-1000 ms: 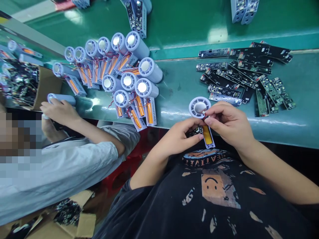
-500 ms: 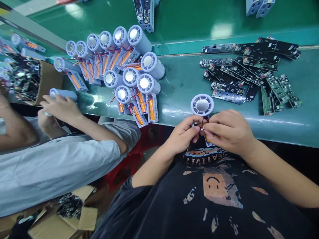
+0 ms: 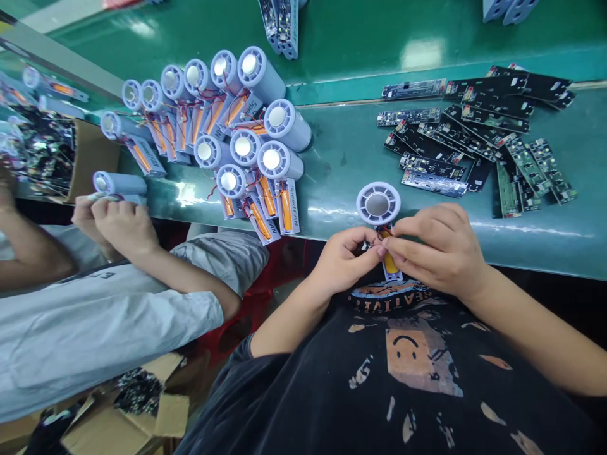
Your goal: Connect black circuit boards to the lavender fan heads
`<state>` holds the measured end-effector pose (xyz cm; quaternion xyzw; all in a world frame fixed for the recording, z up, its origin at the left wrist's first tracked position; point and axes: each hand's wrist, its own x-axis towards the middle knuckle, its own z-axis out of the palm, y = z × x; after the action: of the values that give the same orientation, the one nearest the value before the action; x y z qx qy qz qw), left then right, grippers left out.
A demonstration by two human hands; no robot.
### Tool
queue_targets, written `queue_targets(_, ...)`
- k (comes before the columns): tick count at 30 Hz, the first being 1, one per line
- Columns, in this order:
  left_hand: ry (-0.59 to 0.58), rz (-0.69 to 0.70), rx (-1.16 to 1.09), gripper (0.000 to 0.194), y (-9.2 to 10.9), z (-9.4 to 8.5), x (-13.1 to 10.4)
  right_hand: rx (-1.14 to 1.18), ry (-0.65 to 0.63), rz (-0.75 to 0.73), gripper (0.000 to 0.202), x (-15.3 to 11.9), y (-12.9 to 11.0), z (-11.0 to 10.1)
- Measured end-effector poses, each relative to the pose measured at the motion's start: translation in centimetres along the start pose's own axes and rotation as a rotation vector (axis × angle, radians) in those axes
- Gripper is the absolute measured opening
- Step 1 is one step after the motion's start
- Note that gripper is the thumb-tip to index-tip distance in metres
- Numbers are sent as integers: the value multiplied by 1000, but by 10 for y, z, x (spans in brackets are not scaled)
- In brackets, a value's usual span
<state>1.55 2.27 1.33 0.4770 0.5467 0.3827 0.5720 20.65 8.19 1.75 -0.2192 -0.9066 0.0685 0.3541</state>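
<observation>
A handheld fan (image 3: pixel 378 203) with a lilac round head and silver centre is in front of me at the bench edge. Its uncovered handle points toward my body and shows an orange-yellow battery (image 3: pixel 391 262). My left hand (image 3: pixel 345 260) is closed at the left side of the handle, thumb and fingers near the thin wires below the head. My right hand (image 3: pixel 439 253) pinches over the handle, fingertips meeting those of my left. What lies between the right fingertips is too small and hidden to make out.
Several similar fans (image 3: pixel 272 161) stand on the green bench (image 3: pixel 339 158) to the left. Circuit boards (image 3: pixel 446 142) lie piled at the right. At far left, a co-worker's hands (image 3: pixel 126 227) are beside another fan (image 3: pixel 119 183) and a cardboard box (image 3: pixel 95 158).
The fan has shifted slightly left and more battery shows. A small white piece seen between my fingertips is now hidden. The co-worker's hands have drawn together below their fan.
</observation>
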Motion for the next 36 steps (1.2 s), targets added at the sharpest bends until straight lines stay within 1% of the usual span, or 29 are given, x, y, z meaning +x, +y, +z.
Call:
queue_targets(2, -5, 20, 19, 36, 3, -2, 0, 47, -15, 4, 23, -1, 1, 1)
queue_targets(4, -3, 42, 71, 32, 6, -4, 0, 93, -68, 1, 27, -1, 3, 2)
queue_targets(6, 35, 74, 121, 29, 7, -5, -1, 102, -76, 8, 21, -1, 4, 3)
queue_targets(9, 127, 99, 98, 28, 5, -3, -1, 77, -16, 86, 9, -1, 3, 5)
queue_targets(11, 167, 74, 16, 30, 2, 0, 0, 82, 3, 151, 8, -1, 2, 6)
queue_targets(13, 170, 27, -100, 32, -1, 4, 1, 94, 30, 191, 7, -1, 0, 8)
queue_targets(15, 122, -10, -234, 31, -4, 7, 2, 103, 56, 223, 7, -1, -2, 10)
queue_targets(17, 50, -32, -393, 28, -4, 8, 4, 114, 65, 264, 8, -1, -4, 11)
queue_targets(19, -7, -61, -562, 30, -4, 9, 5, 117, 80, 298, 10, 0, -7, 12)
queue_targets(22, -31, -128, -713, 30, -4, 9, 6, 114, 98, 315, 11, 2, -9, 13)
queue_targets(24, -28, -142, -720, 26, -4, 9, 7, 95, 80, 341, 14, 4, -10, 12)
queue_targets(27, -33, -101, -638, 23, -4, 9, 7, 80, 8, 392, 19, 7, -11, 10)
queue_targets(30, -24, -64, -535, 22, -2, 9, 7, 86, -37, 386, 19, 10, -11, 9)
queue_targets(36, -1, -67, -426, 21, 0, 12, 7, 17, -82, 373, 23, 12, -12, 7)
